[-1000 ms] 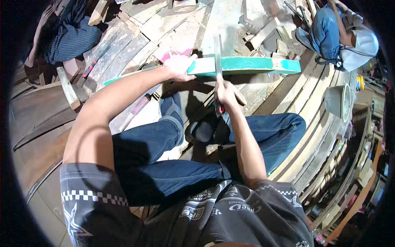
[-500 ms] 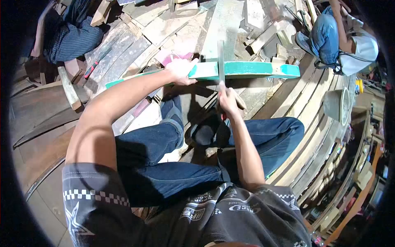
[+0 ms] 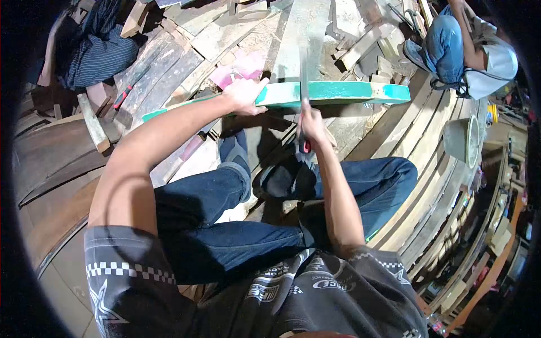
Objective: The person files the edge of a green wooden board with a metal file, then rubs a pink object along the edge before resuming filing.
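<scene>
A long, slightly curved wooden board (image 3: 338, 91), painted green with pale bare patches, lies crosswise in front of me. On its left part my left hand (image 3: 243, 96) presses down, fingers wrapped over the edge. My right hand (image 3: 311, 124) is closed round the red-and-black handle (image 3: 305, 146) of what looks like a handsaw (image 3: 304, 73). Its narrow blade, seen nearly edge-on and blurred toward the tip, crosses the board near its middle and points away from me. The contact between blade and wood is too blurred to make out.
Wood scraps and planks (image 3: 225, 34) cover the ground ahead. A red-handled tool (image 3: 123, 97) lies at left. A plastic bucket (image 3: 461, 141) stands on the slats at right. Another person in jeans (image 3: 445, 48) sits at upper right; striped clothing (image 3: 104, 53) shows at upper left.
The saw and my right hand have shifted slightly along the blade's line, the blade reaching a little farther away. The left hand and board have moved only slightly.
</scene>
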`<state>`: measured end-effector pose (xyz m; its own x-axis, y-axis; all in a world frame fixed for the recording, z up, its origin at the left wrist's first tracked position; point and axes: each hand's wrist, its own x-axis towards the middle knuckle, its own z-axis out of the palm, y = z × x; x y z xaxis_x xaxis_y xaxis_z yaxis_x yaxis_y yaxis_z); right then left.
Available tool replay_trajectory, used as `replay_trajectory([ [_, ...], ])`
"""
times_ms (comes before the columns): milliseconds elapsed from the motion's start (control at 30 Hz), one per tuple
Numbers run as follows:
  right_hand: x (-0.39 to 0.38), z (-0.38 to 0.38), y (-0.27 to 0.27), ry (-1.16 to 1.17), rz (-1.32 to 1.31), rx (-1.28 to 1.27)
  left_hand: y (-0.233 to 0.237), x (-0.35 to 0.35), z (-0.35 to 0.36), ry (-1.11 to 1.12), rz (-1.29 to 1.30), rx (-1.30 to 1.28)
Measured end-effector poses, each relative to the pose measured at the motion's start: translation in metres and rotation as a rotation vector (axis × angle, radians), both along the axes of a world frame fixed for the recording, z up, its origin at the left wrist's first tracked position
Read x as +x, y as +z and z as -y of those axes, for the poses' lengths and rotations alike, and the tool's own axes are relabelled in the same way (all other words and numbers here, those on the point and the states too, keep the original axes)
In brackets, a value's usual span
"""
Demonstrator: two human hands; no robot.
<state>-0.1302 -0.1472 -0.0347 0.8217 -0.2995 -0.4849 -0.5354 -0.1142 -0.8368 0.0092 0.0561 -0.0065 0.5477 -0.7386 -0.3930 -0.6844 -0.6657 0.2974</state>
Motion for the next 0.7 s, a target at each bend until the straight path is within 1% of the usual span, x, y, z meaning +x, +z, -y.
replay_trajectory([
  [67, 0.022, 0.008, -0.032, -0.024, -0.019, 0.021, -0.004, -0.002, -0.003, -0.006, 0.046, -0.016],
  [133, 0.012, 0.002, -0.019, -0.109, -0.047, 0.112, 0.0, -0.003, -0.002, -0.015, 0.074, -0.021],
  [200, -0.018, -0.002, -0.002, -0.002, -0.019, 0.006, 0.0, 0.001, 0.0, -0.023, 0.028, -0.003],
  [267, -0.057, 0.002, -0.037, 0.055, 0.049, -0.094, -0.003, 0.003, -0.001, -0.024, 0.019, -0.027],
  [333, -0.069, -0.009, 0.008, 0.014, -0.054, 0.069, -0.001, 0.003, -0.002, -0.007, 0.027, -0.026],
  [367, -0.063, -0.006, -0.001, 0.047, 0.109, -0.127, 0.0, 0.001, -0.002, -0.003, 0.03, -0.027],
  [400, -0.054, 0.002, -0.021, 0.059, 0.083, -0.06, -0.002, 0.0, -0.001, -0.003, 0.027, -0.036],
  [467, -0.026, 0.007, -0.013, 0.049, 0.0, 0.004, -0.004, 0.001, -0.002, -0.009, 0.028, -0.044],
  [500, -0.012, 0.01, -0.023, 0.057, 0.029, 0.007, 0.002, -0.001, -0.002, -0.024, 0.051, -0.031],
  [533, -0.004, 0.003, -0.001, -0.033, -0.033, 0.162, 0.003, -0.001, -0.002, -0.018, 0.039, -0.009],
  [600, -0.003, -0.002, 0.0, -0.053, -0.019, 0.129, 0.003, 0.0, 0.001, -0.006, 0.01, 0.026],
  [667, -0.028, 0.002, -0.02, -0.008, -0.006, 0.007, -0.01, 0.0, -0.001, -0.017, 0.039, -0.011],
  [700, -0.045, -0.002, -0.018, 0.014, 0.039, -0.103, -0.007, 0.001, -0.001, -0.02, 0.044, -0.004],
])
